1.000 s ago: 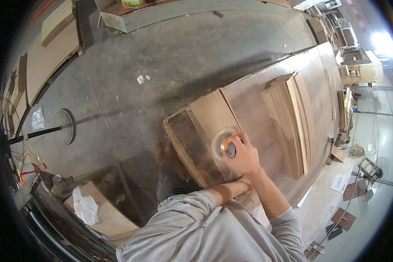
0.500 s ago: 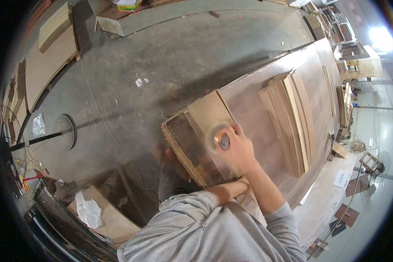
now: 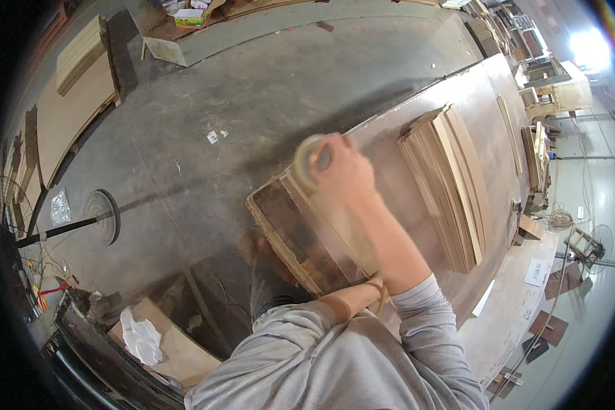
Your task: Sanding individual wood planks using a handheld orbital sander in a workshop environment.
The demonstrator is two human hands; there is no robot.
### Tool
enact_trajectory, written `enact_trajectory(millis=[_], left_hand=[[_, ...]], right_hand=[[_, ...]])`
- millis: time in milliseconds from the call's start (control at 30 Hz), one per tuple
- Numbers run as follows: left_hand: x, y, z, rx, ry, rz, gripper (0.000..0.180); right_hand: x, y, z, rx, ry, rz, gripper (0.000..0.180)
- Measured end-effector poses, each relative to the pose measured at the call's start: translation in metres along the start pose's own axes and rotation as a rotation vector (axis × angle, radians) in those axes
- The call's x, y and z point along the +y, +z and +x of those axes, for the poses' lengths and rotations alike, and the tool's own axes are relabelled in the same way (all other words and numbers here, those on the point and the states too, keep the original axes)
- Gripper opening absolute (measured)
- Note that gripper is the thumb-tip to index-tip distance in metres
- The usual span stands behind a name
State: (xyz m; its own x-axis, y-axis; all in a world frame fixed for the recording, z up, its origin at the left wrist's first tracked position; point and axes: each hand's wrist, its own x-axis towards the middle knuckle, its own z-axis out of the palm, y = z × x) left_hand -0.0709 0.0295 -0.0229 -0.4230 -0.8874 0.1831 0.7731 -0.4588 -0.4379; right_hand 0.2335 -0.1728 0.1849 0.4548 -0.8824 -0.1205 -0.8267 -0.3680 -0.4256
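Note:
A round sander (image 3: 310, 162) with an orange and dark top sits in the grip of my right hand (image 3: 342, 164), blurred by motion. It is at the far end of a light wooden board (image 3: 348, 242) lying along the workbench's left end. My left forearm crosses low in front of my body. The left hand (image 3: 376, 281) is at the near end of the board, mostly behind my right forearm, its fingers hidden. A yellowish hose (image 3: 383, 301) runs beside that wrist.
A stack of long wooden strips (image 3: 447, 188) lies on the brown workbench (image 3: 383, 160) to the right. A round-based stand (image 3: 102, 217) stands on the floor at left. Nearby lies a board (image 3: 178, 348) with a white plastic bag (image 3: 141, 336). Panels (image 3: 75, 116) are piled far left.
My right hand has carried the sander away from me and leftward, to the far end of the board. The left hand stays about where it was.

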Motion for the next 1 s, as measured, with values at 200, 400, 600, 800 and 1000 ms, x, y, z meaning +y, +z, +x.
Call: enact_trajectory(millis=[200, 400, 600, 800, 1000], left_hand=[[-0.002, 0.005, 0.002, -0.101, 0.063, -0.053, 0.027], [0.008, 0.036, 0.023, -0.420, 0.278, -0.236, 0.027], [0.038, 0.105, 0.003, 0.670, 0.887, -3.140, 0.050], [0.033, 0.066, 0.000, 0.477, 0.650, -3.225, 0.051], [0.032, 0.060, 0.003, 0.502, 0.609, -3.233, 0.052]], right_hand=[[0.027, -0.006, 0.013, 0.038, 0.148, -0.055, 0.038], [-0.009, 0.009, -0.019, -0.046, -0.016, 0.013, 0.036], [0.079, -0.032, -0.005, 0.099, 0.170, -0.092, 0.036], [0.027, -0.010, -0.086, -0.060, 0.074, -0.034, 0.038], [0.040, -0.018, -0.014, 0.095, 0.162, -0.031, 0.039]])
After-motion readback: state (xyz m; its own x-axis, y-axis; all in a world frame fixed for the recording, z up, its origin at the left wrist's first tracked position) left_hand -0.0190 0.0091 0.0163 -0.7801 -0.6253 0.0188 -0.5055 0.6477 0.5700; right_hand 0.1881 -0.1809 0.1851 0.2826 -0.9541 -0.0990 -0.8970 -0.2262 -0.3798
